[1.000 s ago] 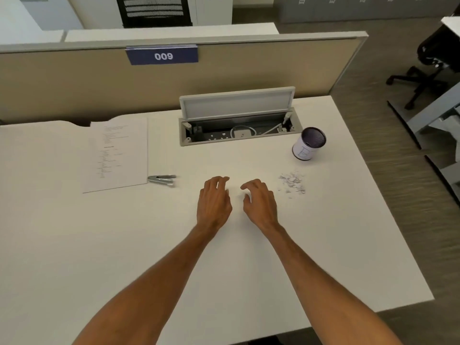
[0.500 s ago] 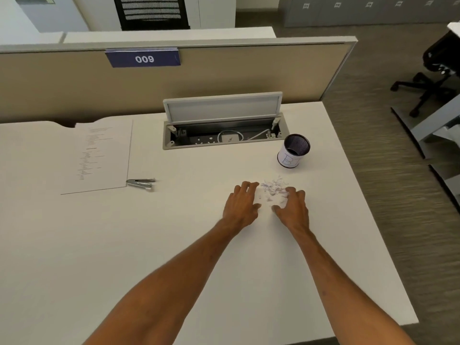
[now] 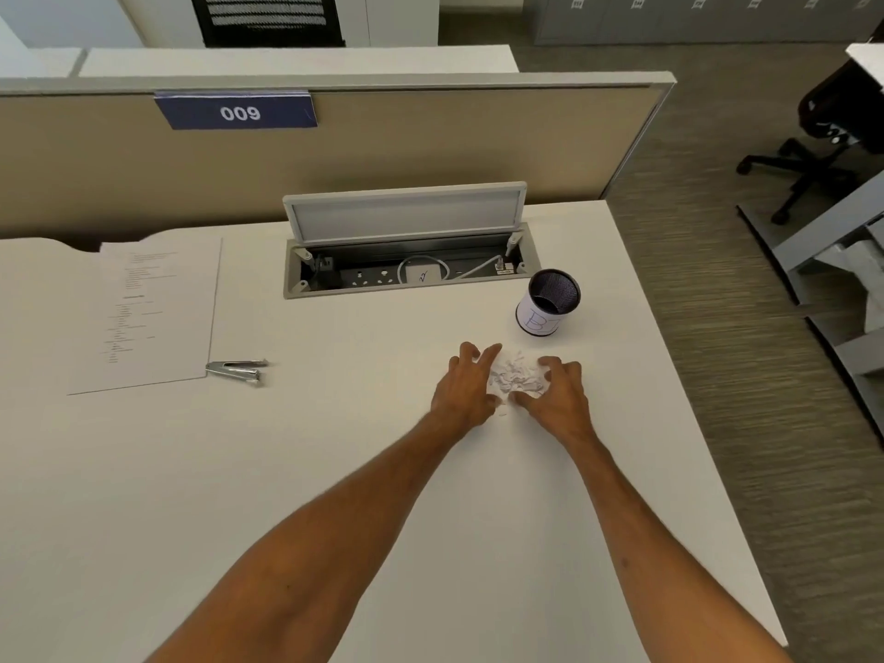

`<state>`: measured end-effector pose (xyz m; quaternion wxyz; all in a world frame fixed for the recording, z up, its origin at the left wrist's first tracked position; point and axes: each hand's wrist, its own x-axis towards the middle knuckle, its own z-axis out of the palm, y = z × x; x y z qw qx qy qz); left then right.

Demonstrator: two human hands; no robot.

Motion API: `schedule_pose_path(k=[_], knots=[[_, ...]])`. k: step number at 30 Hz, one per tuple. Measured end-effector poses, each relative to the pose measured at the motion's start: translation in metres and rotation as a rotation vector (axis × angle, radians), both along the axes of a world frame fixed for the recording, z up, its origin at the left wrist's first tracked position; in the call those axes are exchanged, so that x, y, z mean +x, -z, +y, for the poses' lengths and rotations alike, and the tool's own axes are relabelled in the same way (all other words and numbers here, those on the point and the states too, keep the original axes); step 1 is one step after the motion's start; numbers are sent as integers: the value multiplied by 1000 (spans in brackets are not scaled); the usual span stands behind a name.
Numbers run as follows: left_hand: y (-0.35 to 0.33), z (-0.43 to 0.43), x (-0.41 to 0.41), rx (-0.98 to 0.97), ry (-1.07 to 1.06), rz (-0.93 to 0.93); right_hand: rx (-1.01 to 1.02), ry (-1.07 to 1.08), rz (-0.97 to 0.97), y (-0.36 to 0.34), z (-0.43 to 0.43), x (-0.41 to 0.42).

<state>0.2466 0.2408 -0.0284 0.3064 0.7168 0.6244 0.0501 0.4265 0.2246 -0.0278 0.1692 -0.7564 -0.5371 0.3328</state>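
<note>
Both hands rest on the white desk, set on either side of a small heap of paper scraps. The heap lies right of the desk's middle, just in front of the dark mesh cup, which has a white paper sleeve.

The left hand lies palm down with its fingers loosely spread and only slightly bent. Its index finger reaches forward along the left edge of the scraps and touches them, and its thumb points at the near edge of the heap. The right hand is more closed. Its fingers are hooked like a claw over the right edge of the scraps, and its thumb is tucked in against the near side. The heap sits cupped between the two hands. One or two stray scraps lie on the desk just below the thumbs.

Well apart to the left are a small metal stapling tool and a printed sheet. Behind the hands, the desk's cable box stands with its lid up.
</note>
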Motion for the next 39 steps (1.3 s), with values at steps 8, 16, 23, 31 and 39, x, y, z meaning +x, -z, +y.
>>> schedule_pose_path(k=[8,16,23,31,39], knots=[[4,21,9,46,5,-39,18,-214,-37,-3,24,-8],[4,20,9,117,-12,-92,90,-317,-127,-3,24,-11],[2,16,7,116,-27,-129,145,-301,-153,-5,19,-14],[-6,15,11,58,-159,-206,155,-199,-36,-11,18,-17],[-18,21,16,86,-186,-254,162,-76,70,-22,21,-11]])
